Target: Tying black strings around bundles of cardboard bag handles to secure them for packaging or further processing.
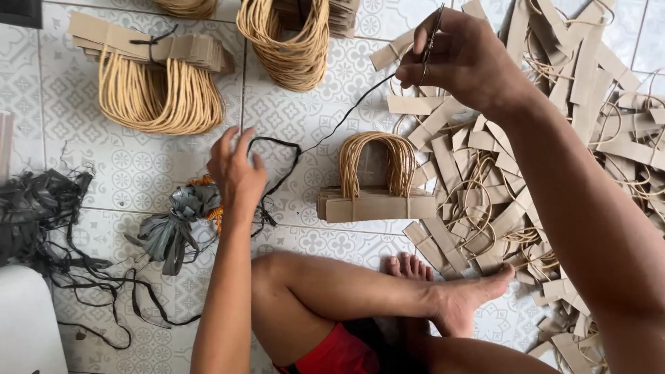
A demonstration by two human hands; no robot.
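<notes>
My right hand (463, 57) is raised at the top, closed around a pair of scissors (431, 40) and pulling a thin black string (346, 114) taut. The string runs down to my left hand (236, 168), which pinches its other end above a spool of grey plastic ribbon (176, 218). Between the hands stands a neat stack of brown paper strips with tan cord handles (377, 183) on the patterned tile floor.
A loose heap of paper bag handles (554, 138) covers the right side. Tied bundles of handles (156, 76) and another bundle (291, 38) lie at the top. Tangled black strips (38, 211) lie at left. My bare legs and foot (457, 298) cross the bottom.
</notes>
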